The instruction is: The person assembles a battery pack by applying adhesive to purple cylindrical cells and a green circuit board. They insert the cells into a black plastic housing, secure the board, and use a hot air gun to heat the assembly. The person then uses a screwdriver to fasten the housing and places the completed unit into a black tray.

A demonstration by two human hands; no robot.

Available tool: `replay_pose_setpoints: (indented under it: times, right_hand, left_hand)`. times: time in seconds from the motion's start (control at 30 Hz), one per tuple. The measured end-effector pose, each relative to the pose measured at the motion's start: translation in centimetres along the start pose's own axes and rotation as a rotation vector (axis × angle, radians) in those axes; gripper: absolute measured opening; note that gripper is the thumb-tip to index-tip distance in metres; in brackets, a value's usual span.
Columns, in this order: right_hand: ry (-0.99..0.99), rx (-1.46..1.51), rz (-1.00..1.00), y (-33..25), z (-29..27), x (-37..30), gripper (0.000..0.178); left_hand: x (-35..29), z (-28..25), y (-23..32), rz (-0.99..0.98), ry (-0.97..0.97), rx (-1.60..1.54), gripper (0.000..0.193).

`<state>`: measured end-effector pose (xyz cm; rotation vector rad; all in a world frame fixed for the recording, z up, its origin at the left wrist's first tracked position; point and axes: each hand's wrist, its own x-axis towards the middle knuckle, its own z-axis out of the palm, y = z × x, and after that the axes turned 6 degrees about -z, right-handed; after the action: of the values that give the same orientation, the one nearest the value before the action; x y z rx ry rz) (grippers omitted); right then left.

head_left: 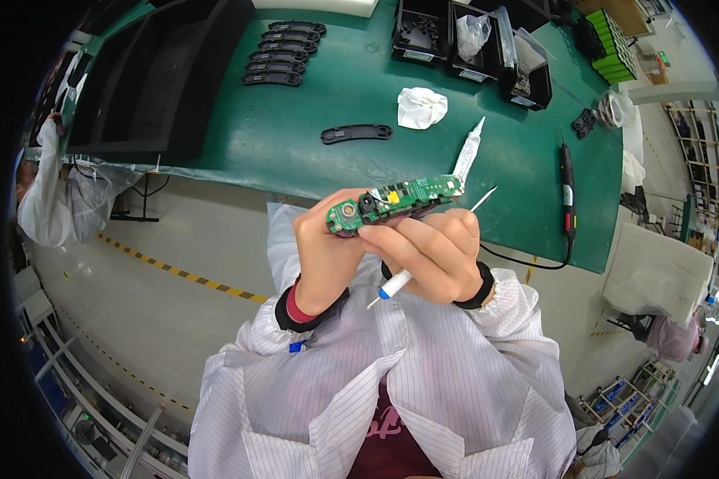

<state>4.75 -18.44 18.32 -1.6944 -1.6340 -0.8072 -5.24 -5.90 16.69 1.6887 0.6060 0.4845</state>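
Just off the table's near edge, my left hand (325, 254) grips the left end of a long green circuit board (403, 198). The board carries black parts, a yellow component and a round metal piece. My right hand (435, 254) is closed round a thin white pen-shaped tool (395, 284) with a blue band, its fingers also against the board's underside. One thin end of the tool points down toward my coat; the other sticks out past my knuckles. Beyond the board lies a white tube (469, 150) with a pointed nozzle. A curved black plastic cover (356, 134) rests farther off.
A crumpled white cloth (422, 108) lies on the green table (295, 172). Several black covers (284, 54) are lined up behind, beside a large black tray (148, 76). Black parts bins (471, 73) stand at the back. A corded electric screwdriver (567, 188) lies right.
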Motion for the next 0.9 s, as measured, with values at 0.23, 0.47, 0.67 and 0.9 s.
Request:
replay_pose_setpoints:
  times: [0.23, 0.47, 0.67, 0.9]
  right_hand:
    - [0.081, 0.155, 0.245, 3.1, -1.9, -2.0, 0.025]
    - [0.156, 0.058, 0.842, 15.4, -2.0, -2.9, 0.026]
    - [0.165, -0.043, 0.726, 24.5, 0.9, -6.3, 0.011]
    - [-0.309, -0.266, 0.455, 27.8, 4.6, -8.4, 0.069]
  left_hand:
    - [1.0, -0.1, -0.1, -0.130, 0.016, -0.102, 0.030]
    - [1.6, -0.2, -0.1, -0.306, 0.022, -0.131, 0.022]
    - [2.2, 0.2, -1.0, -0.353, -0.012, -0.242, 0.019]
    - [2.2, 0.3, -1.6, -0.329, -0.042, -0.203, 0.023]
